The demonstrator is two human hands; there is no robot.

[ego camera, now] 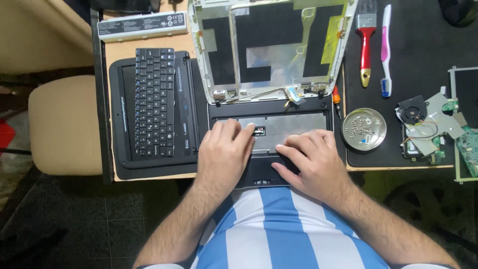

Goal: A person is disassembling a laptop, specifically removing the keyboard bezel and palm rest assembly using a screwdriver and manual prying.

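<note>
A dismantled black laptop base lies at the desk's front edge, its keyboard gone and a grey metal plate showing. Its stripped lid frame stands open behind it, silver and black inside. My left hand rests flat on the left of the base, fingertips by a small connector. My right hand lies on the right palm rest, fingers pointing left over the touchpad area. Neither hand holds anything.
The removed black keyboard rests on a black bezel at left; a white battery pack lies behind. To the right are a round metal dish of screws, a red brush, a pink toothbrush, a fan assembly and a green circuit board.
</note>
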